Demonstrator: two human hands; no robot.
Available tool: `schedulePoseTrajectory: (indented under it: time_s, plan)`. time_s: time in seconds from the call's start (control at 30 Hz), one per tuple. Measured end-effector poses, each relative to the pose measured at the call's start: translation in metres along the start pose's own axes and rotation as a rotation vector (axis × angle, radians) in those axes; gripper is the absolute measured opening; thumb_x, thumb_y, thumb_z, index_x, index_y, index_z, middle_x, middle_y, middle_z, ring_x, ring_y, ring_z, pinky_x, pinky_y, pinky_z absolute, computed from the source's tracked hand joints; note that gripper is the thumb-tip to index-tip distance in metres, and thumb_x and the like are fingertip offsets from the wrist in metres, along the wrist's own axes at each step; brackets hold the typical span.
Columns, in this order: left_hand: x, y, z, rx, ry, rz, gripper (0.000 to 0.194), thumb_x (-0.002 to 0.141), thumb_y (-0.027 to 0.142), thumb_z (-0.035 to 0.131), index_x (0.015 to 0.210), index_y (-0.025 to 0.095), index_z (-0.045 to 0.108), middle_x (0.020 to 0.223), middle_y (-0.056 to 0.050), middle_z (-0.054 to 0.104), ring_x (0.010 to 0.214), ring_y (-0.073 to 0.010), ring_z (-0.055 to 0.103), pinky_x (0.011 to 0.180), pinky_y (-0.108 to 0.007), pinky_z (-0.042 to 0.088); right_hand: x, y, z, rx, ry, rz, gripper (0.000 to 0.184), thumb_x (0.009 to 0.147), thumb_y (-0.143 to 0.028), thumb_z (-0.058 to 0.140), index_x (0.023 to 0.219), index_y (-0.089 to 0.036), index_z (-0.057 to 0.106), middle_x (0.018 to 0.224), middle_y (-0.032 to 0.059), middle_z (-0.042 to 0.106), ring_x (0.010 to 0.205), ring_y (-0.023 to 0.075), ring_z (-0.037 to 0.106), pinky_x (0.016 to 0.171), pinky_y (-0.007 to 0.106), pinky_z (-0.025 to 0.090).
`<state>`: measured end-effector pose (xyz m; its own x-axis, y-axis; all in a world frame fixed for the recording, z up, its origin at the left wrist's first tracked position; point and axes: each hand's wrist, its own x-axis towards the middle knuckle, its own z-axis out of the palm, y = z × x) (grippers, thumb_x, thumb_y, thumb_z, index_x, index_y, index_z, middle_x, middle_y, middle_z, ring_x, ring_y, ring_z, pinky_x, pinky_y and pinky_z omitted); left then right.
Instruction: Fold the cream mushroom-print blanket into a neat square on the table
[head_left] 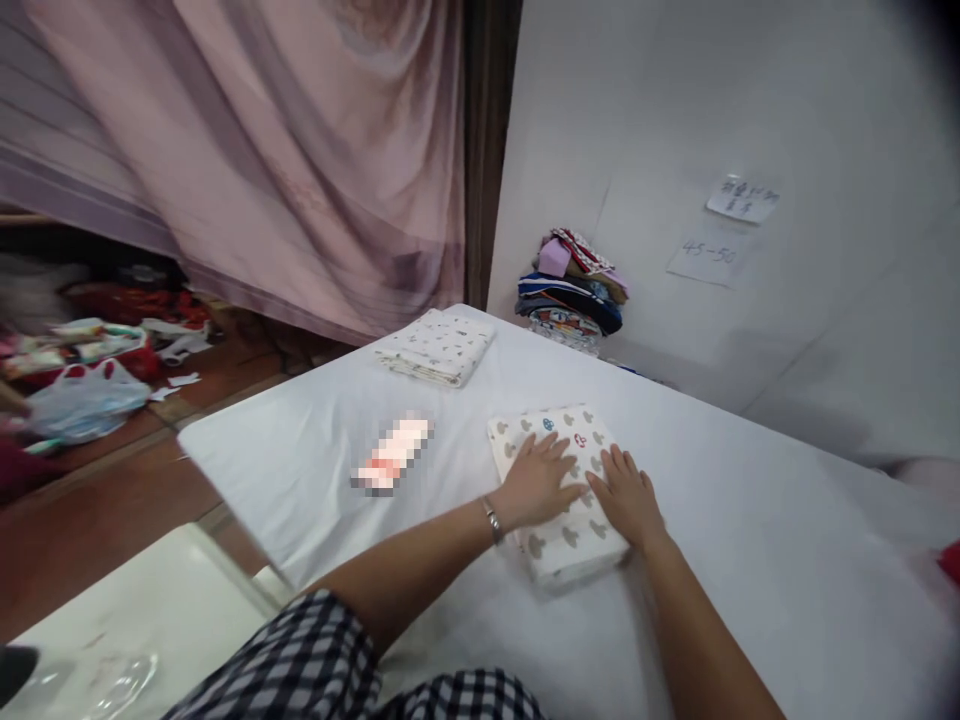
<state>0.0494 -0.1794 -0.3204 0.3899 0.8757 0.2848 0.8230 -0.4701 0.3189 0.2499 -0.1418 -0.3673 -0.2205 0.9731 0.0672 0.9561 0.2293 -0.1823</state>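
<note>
A folded white cloth (568,540) printed with grey mushroom shapes, plus a blue and a red one, lies on the white-covered table (720,500). My left hand (541,482) rests flat on its left part, fingers spread, a bracelet at the wrist. Across the right side of the same cloth lies my right hand (626,495), fingers stretched out and its palm against the fabric. Neither hand grips anything. Farther back, near the table's far corner, sits a second folded cloth (441,345), white with small dark prints.
A blurred-out flat object (394,455) lies left of the cloth. Folded clothes (571,285) are stacked beyond the table by the wall, which carries paper notes (742,200). A pink curtain (322,150) hangs behind. Plastic bags (86,400) lie left; a pale stool (150,600) stands lower left.
</note>
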Motion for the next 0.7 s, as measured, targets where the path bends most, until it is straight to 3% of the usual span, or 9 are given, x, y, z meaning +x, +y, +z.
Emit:
schedulePoseTrajectory:
  time_s: [0.07, 0.13, 0.23, 0.43, 0.57, 0.7]
  plan:
    - [0.016, -0.023, 0.0, 0.067, 0.02, -0.122, 0.052, 0.086, 0.055, 0.037, 0.125, 0.022, 0.048, 0.144, -0.008, 0.035, 0.136, -0.0279, 0.02, 0.111, -0.052, 0.009, 0.0, 0.001, 0.0, -0.004, 0.006, -0.001, 0.06, 0.09, -0.049, 0.027, 0.139, -0.016, 0.033, 0.149, 0.0093, 0.022, 0.136, 0.028, 0.017, 0.104, 0.052, 0.022]
    - [0.024, -0.045, 0.004, 0.074, -0.029, -0.262, 0.056, 0.086, 0.054, 0.036, 0.13, 0.021, 0.043, 0.145, -0.009, 0.033, 0.135, -0.0285, 0.021, 0.11, -0.053, 0.01, 0.001, 0.001, 0.001, -0.005, 0.005, 0.001, 0.061, 0.089, -0.049, 0.027, 0.139, -0.016, 0.034, 0.149, 0.0092, 0.023, 0.136, 0.0281, 0.018, 0.104, 0.051, 0.023]
    - [0.022, -0.065, 0.016, 0.065, -0.018, -0.332, 0.059, 0.087, 0.054, 0.031, 0.136, 0.021, 0.035, 0.145, -0.008, 0.033, 0.135, -0.0267, 0.023, 0.11, -0.053, 0.011, 0.002, 0.003, 0.004, -0.009, 0.001, 0.006, 0.061, 0.089, -0.05, 0.026, 0.138, -0.015, 0.035, 0.149, 0.0082, 0.023, 0.136, 0.0279, 0.018, 0.104, 0.051, 0.025]
    - [0.014, -0.067, 0.027, 0.035, 0.063, -0.357, 0.058, 0.087, 0.052, 0.032, 0.135, 0.021, 0.036, 0.147, -0.007, 0.031, 0.136, -0.0253, 0.021, 0.111, -0.052, 0.01, 0.005, 0.007, 0.012, 0.028, 0.027, -0.016, 0.061, 0.087, -0.051, 0.029, 0.137, -0.017, 0.038, 0.148, 0.0072, 0.025, 0.136, 0.0283, 0.02, 0.103, 0.05, 0.029]
    - [0.005, -0.071, 0.027, -0.075, 0.163, -0.585, 0.061, 0.086, 0.05, 0.035, 0.137, 0.015, 0.031, 0.15, -0.012, 0.02, 0.136, -0.0286, 0.019, 0.108, -0.048, 0.023, 0.009, 0.013, 0.013, 0.19, 0.017, 0.023, 0.06, 0.084, -0.052, 0.036, 0.134, -0.019, 0.042, 0.148, 0.0055, 0.026, 0.136, 0.0276, 0.021, 0.106, 0.049, 0.027]
    - [-0.006, -0.075, 0.016, -0.217, 0.22, -0.72, 0.068, 0.082, 0.046, 0.045, 0.138, 0.011, 0.027, 0.147, -0.017, 0.026, 0.133, -0.029, 0.027, 0.105, -0.041, 0.028, 0.015, 0.024, -0.005, 0.54, -0.082, 0.157, 0.063, 0.082, -0.053, 0.04, 0.136, -0.021, 0.041, 0.145, 0.0071, 0.033, 0.13, 0.0264, 0.035, 0.104, 0.041, 0.033]
